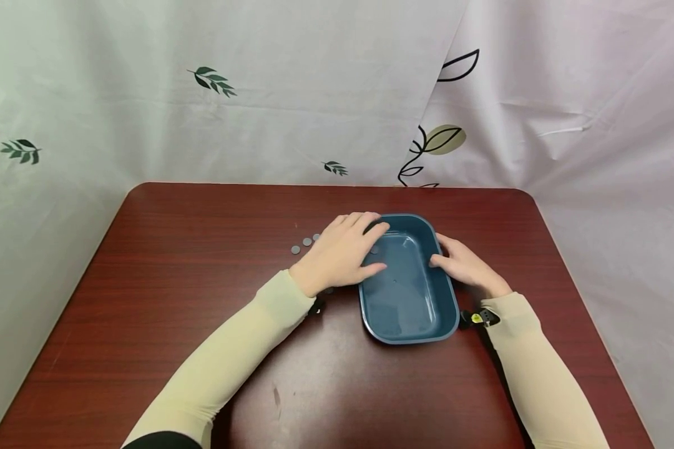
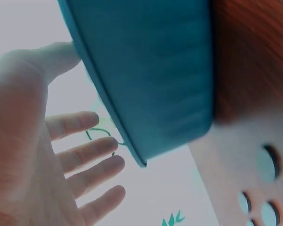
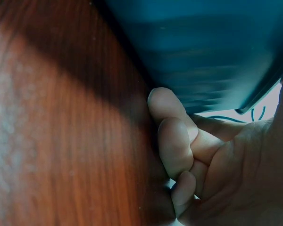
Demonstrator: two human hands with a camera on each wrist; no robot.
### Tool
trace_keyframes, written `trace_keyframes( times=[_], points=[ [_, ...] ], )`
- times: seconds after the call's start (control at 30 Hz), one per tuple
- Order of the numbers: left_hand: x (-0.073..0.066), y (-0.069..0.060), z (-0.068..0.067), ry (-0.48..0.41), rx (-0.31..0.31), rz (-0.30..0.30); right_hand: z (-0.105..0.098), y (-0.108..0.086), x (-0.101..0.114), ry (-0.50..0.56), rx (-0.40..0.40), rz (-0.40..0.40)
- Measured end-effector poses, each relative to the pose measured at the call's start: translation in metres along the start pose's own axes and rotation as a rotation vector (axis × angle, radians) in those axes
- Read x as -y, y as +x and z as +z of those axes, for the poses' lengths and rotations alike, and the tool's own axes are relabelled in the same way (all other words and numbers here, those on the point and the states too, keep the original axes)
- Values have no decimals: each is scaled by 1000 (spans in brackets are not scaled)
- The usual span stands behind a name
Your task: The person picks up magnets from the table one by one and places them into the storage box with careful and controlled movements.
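Plainly, several small, round, grey discs lie on the glossy, red-brown wooden table to the left, with another near my wrist, so I judge that much of the gathering is left. Next comes my left hand, reaching over the far left rim of the blue, rounded-rectangular plastic container; its fingers are apart and clasp nothing I can see. Just inside that left wall, one grey disc seems to lie within, which I take as a first bit done. The container itself rests on the table, right of centre. On the right, my right hand pinches its wall, thumb over the rim and fingers curled outside.
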State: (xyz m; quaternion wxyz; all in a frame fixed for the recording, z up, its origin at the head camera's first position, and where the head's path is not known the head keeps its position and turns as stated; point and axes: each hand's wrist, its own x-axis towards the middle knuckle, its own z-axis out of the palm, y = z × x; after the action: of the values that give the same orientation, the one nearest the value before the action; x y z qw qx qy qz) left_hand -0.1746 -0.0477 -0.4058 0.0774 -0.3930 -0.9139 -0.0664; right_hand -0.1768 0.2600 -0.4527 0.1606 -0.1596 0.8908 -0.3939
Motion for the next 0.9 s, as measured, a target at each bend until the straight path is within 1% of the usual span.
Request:
trace_keyframes(
  times=[0.23,0.5,0.67,0.9],
  points=[
    [16,-16,-4,7,-24,-31,0,0,-1,-11,-1,-1],
    [31,-36,-2,-33,-28,-76,1,0,2,4,3,-5],
    [35,-49,-3,-58,-25,-91,1,0,1,7,9,-9],
    [37,-65,-1,-90,-11,-76,1,1,-1,23,11,18]
  ],
)
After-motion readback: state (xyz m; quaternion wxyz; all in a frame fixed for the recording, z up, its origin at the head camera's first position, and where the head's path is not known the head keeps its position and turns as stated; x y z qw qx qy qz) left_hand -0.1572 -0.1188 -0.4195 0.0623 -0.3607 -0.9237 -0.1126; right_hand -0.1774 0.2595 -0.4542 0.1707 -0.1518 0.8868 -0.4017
